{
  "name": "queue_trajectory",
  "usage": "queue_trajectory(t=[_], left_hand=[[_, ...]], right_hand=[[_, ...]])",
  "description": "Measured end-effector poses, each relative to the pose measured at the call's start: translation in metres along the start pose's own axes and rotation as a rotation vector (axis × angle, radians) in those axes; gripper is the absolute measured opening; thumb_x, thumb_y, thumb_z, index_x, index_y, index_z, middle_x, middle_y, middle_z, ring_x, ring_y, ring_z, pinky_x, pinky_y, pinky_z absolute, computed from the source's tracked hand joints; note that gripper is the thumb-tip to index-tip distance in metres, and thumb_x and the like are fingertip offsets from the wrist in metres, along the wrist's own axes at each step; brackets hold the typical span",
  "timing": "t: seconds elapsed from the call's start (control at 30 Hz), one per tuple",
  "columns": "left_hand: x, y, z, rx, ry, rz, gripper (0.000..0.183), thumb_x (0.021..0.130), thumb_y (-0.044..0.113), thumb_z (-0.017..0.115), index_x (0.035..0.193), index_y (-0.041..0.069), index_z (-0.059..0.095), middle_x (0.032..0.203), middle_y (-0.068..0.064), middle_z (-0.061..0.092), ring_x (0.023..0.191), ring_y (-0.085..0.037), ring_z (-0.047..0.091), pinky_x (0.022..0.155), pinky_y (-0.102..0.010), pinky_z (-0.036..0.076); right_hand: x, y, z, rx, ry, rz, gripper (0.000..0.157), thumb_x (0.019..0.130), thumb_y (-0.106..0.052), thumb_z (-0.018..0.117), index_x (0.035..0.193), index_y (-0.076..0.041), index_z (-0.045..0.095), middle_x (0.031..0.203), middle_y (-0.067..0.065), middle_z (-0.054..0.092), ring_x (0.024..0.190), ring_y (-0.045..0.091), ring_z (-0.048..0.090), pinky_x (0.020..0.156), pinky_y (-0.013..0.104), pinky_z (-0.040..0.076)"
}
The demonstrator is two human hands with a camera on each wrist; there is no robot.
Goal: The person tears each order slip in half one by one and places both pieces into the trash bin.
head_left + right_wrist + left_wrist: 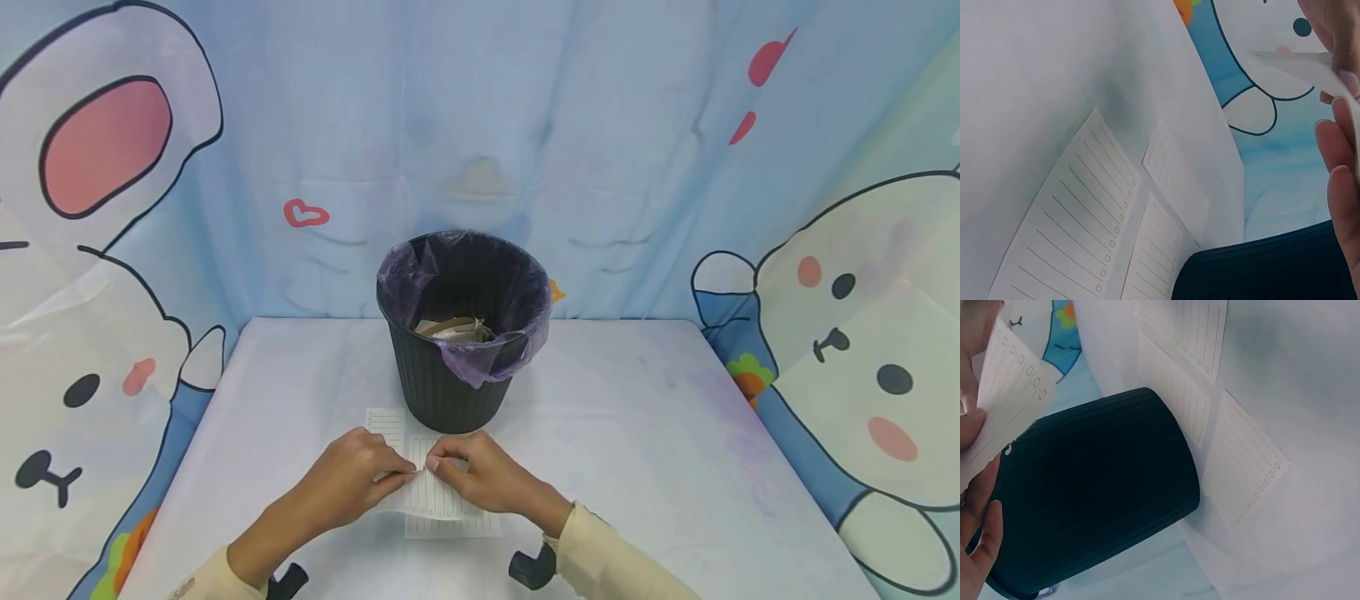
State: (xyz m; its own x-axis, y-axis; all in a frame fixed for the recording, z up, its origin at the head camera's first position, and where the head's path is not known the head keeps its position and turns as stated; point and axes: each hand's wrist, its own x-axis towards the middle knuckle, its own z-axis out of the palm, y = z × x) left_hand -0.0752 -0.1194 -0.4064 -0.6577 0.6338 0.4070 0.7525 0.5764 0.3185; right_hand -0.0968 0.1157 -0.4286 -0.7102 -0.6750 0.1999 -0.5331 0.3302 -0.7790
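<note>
My left hand [356, 479] and right hand [491, 475] are close together in front of the bin, thumbs and fingers pinching the top edge of a lined checklist sheet [435, 498]. In the left wrist view this held paper [1013, 394] has a row of small printed boxes and a ragged torn edge. It is lifted off the table. Similar lined sheets lie flat below: one [385, 423] beside the bin's base, another [450, 528] partly covered by the held paper, and a third [1154, 256] among them in the right wrist view.
A black ribbed bin [457, 392] stands just beyond my hands, lined with a purple plastic bag [487, 367]. Inside it are some scraps [457, 329]. A white cloth covers the table [637, 433], and a cartoon-printed curtain [480, 125] hangs behind.
</note>
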Motion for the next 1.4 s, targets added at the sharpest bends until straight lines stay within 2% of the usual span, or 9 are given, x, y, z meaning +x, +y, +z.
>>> queue_trajectory(t=[0.13,0.33,0.53,0.73,0.8,1.0,1.2,1.4], left_hand=[[0.0001,-0.002,0.0006,0.01,0.043,0.025,0.009,0.079,0.014,0.084,0.088,0.017,0.082,0.076,0.012,0.074,0.064,0.003,0.055,0.065,-0.021,0.046],[-0.0008,-0.0028,0.0017,-0.004,0.009,0.005,0.007,0.082,0.014,0.082,0.089,0.017,0.082,0.081,0.011,0.076,0.069,0.0,0.061,0.066,-0.022,0.047],[-0.0007,-0.0033,0.0016,0.009,-0.018,-0.011,0.006,0.084,0.014,0.081,0.09,0.016,0.081,0.081,0.01,0.076,0.069,0.0,0.061,0.067,-0.023,0.048],[-0.0009,-0.0037,0.0018,0.008,-0.016,-0.022,0.006,0.083,0.014,0.082,0.089,0.015,0.082,0.081,0.01,0.076,0.069,0.0,0.061,0.068,-0.024,0.049],[-0.0013,-0.0037,0.0024,0.005,-0.015,-0.026,0.007,0.082,0.014,0.082,0.09,0.015,0.082,0.08,0.01,0.076,0.069,0.0,0.061,0.067,-0.023,0.049],[-0.0025,-0.0028,0.0026,0.013,0.022,-0.016,0.011,0.08,0.013,0.084,0.09,0.016,0.083,0.078,0.009,0.076,0.067,0.0,0.06,0.064,-0.021,0.047],[-0.004,-0.003,0.0028,0.036,0.072,0.011,0.012,0.078,0.013,0.085,0.09,0.016,0.083,0.076,0.009,0.075,0.065,0.0,0.06,0.064,-0.021,0.048],[-0.0052,-0.0026,0.0032,0.027,0.076,0.019,0.011,0.079,0.013,0.085,0.089,0.016,0.083,0.075,0.01,0.074,0.063,0.002,0.056,0.062,-0.019,0.045]], right_hand=[[0.0003,-0.0002,-0.0006,0.017,0.027,0.0,0.013,0.1,-0.013,0.062,0.094,-0.008,0.073,0.082,-0.003,0.068,0.074,0.0,0.052,0.07,0.018,0.048],[0.0004,0.0002,-0.0014,0.02,0.013,0.006,0.013,0.1,-0.013,0.062,0.095,-0.008,0.073,0.083,-0.002,0.07,0.073,0.0,0.052,0.07,0.018,0.048],[0.0004,0.0025,-0.0032,0.044,-0.013,0.025,0.015,0.1,-0.014,0.063,0.097,-0.006,0.074,0.078,-0.003,0.064,0.071,0.001,0.051,0.067,0.021,0.048],[-0.0001,0.0029,-0.005,0.053,-0.027,0.037,0.017,0.1,-0.015,0.063,0.099,-0.002,0.074,0.087,0.009,0.072,0.076,0.001,0.054,0.075,0.023,0.052],[-0.0001,0.0022,-0.0052,0.045,-0.025,0.04,0.016,0.1,-0.014,0.063,0.099,-0.003,0.074,0.09,0.01,0.074,0.077,0.001,0.055,0.077,0.023,0.053],[-0.0005,-0.0001,-0.0044,-0.003,0.023,0.05,0.013,0.099,-0.015,0.064,0.097,-0.008,0.075,0.096,0.0,0.076,0.083,0.001,0.058,0.082,0.023,0.053],[-0.0001,0.0005,-0.0033,-0.024,0.063,0.01,0.014,0.099,-0.015,0.064,0.096,-0.007,0.075,0.095,0.002,0.076,0.084,0.002,0.061,0.082,0.025,0.055],[-0.0017,0.0021,-0.0032,-0.032,0.058,-0.018,0.016,0.099,-0.016,0.064,0.098,-0.004,0.075,0.096,0.003,0.077,0.086,0.002,0.063,0.083,0.027,0.056]])
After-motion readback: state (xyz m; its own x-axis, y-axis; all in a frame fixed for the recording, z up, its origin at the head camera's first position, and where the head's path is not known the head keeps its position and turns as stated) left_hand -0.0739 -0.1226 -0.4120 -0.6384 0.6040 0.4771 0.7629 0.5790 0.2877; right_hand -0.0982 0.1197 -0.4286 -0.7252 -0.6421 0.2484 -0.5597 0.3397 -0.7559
